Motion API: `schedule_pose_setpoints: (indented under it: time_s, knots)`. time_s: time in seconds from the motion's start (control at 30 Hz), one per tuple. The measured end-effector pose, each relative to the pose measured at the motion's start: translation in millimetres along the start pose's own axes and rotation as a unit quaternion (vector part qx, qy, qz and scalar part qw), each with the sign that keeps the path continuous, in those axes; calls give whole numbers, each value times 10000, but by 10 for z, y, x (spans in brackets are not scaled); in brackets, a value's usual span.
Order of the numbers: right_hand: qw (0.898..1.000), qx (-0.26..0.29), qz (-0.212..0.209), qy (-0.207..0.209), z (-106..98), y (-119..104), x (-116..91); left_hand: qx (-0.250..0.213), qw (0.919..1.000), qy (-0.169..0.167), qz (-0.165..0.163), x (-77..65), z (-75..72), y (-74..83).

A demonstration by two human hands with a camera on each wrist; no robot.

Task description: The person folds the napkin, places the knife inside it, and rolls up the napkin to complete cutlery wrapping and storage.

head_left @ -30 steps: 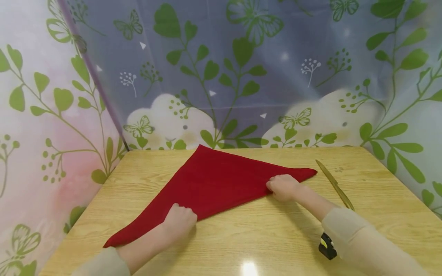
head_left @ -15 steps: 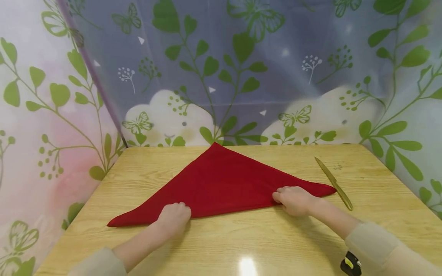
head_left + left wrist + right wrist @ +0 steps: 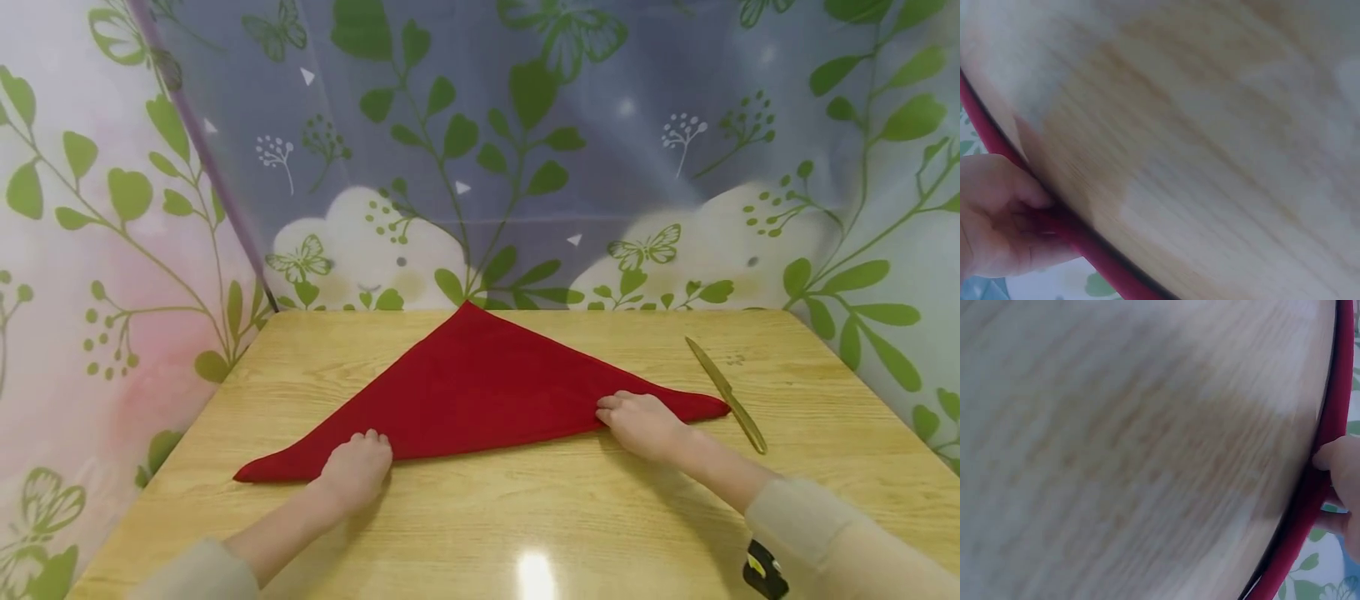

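A red cloth (image 3: 480,383) lies on the table in a broad triangle. Its peak points to the far edge and its long side faces me. My left hand (image 3: 358,467) holds that near edge left of centre; in the left wrist view the thumb and fingers (image 3: 1016,187) pinch the red hem (image 3: 1107,265). Toward the right end of the same edge, my right hand (image 3: 641,423) grips the cloth. The thumb (image 3: 1329,453) presses on the hem in the right wrist view, with fingers on its other side. The cloth's right tip reaches close to a gold-coloured knife (image 3: 726,392).
The wooden table (image 3: 480,525) has light grain and a bright reflection near its front. Patterned curtains (image 3: 420,150) with leaves and butterflies stand behind it and at both sides. A small black device (image 3: 763,571) hangs at my right cuff.
The cloth has turned clockwise, its peak shifting right and its right tip coming nearer to me by the knife. My left hand has slid left along the near edge lately.
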State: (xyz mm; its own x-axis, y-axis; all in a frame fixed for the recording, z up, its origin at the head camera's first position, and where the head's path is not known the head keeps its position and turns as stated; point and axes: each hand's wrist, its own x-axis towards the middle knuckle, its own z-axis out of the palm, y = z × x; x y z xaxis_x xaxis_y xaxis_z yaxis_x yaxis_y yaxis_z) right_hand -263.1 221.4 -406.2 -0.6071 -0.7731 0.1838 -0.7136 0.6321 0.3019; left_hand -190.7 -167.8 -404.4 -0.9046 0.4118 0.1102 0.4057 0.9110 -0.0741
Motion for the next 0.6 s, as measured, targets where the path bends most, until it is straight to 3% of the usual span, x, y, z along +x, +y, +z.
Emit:
schedule_pose_setpoints:
  time_s: [0.17,0.6]
  knots:
    - [9986,454,217,168,-30,30,-90,202,9996,120,181,54,-3,9]
    - [9962,714,500,-83,-163,18,-454,72,9988,-6,492,232,36,135]
